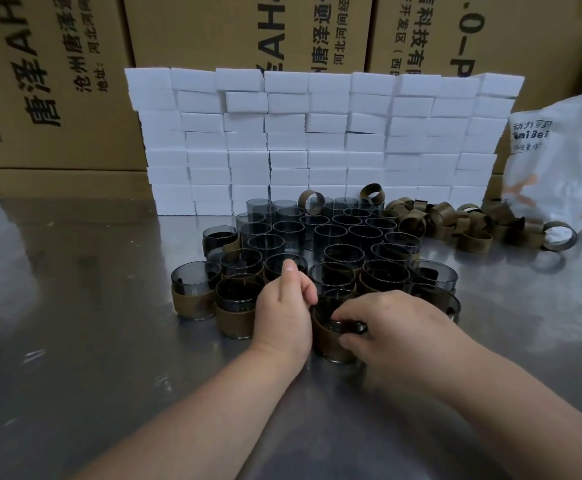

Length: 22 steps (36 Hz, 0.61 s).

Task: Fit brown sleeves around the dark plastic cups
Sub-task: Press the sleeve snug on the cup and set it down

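A dark plastic cup [331, 337] with a brown sleeve round it stands on the metal table [92, 341] between my hands. My left hand [284, 306] grips its left side, fingers curled at the rim and thumb up. My right hand [396, 327] pinches the rim and sleeve from the right. Behind stand several dark cups [331, 233] in a cluster; the front ones, such as a sleeved cup [192, 299] at the left, wear brown sleeves. A heap of loose brown sleeves [469, 223] lies at the right rear.
A wall of white foam blocks [317, 140] stands behind the cups. Large cardboard boxes [57, 81] rise behind it. A white plastic bag [559, 157] sits at the far right. Two loose sleeves [312, 200] rest on top of the rear cups.
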Each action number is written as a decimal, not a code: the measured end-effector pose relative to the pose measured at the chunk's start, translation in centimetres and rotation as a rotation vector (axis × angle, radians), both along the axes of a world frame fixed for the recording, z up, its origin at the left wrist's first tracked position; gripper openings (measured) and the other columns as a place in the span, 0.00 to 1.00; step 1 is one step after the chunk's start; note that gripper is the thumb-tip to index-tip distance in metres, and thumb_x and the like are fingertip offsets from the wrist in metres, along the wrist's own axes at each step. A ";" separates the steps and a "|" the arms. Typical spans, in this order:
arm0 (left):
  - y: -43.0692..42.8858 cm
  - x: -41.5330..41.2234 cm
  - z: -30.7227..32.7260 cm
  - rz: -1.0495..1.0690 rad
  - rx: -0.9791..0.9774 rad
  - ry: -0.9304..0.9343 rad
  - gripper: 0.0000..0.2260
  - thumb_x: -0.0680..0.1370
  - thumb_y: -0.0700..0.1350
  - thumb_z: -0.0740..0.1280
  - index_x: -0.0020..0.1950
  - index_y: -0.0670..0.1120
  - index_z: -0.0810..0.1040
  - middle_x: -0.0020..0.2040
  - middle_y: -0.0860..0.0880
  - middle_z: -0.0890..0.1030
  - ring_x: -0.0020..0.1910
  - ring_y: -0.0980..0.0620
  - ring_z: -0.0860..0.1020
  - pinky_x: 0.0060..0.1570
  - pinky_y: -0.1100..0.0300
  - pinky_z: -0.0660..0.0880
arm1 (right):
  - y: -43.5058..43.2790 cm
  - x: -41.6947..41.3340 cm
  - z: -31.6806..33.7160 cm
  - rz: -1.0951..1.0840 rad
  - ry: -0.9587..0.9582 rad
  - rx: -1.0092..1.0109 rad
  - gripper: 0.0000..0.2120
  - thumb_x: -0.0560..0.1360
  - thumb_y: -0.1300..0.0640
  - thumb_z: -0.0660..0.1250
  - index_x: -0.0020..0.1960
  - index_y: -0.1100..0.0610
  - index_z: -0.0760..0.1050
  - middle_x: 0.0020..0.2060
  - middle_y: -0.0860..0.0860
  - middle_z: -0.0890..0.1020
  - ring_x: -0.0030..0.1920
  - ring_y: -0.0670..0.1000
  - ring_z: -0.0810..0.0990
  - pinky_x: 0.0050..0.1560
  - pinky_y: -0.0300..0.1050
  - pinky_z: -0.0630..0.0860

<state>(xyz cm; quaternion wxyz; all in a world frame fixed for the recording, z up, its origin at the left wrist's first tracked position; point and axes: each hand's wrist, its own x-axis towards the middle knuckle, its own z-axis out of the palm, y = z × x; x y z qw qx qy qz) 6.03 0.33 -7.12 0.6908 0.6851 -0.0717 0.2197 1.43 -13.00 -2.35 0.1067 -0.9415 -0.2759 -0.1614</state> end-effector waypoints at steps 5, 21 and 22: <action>0.0 0.2 0.0 0.001 0.012 0.032 0.25 0.72 0.61 0.47 0.23 0.50 0.68 0.19 0.53 0.64 0.24 0.53 0.61 0.29 0.57 0.59 | -0.5 0.0 0.9 -0.033 0.069 0.102 0.05 0.73 0.55 0.64 0.45 0.44 0.76 0.37 0.39 0.76 0.38 0.38 0.73 0.34 0.30 0.64; -0.1 0.4 0.1 0.002 0.213 0.099 0.27 0.81 0.54 0.48 0.23 0.49 0.64 0.18 0.53 0.65 0.20 0.58 0.63 0.28 0.60 0.59 | 1.0 8.7 8.5 -0.170 -0.002 0.443 0.07 0.73 0.53 0.66 0.38 0.54 0.77 0.27 0.47 0.76 0.28 0.44 0.72 0.29 0.40 0.66; -0.1 0.4 0.1 0.004 0.218 0.101 0.27 0.81 0.54 0.48 0.23 0.48 0.65 0.18 0.53 0.65 0.20 0.58 0.63 0.28 0.60 0.59 | 1.4 9.8 8.3 -0.193 0.011 0.397 0.08 0.73 0.53 0.66 0.39 0.56 0.78 0.29 0.49 0.77 0.30 0.46 0.72 0.30 0.40 0.66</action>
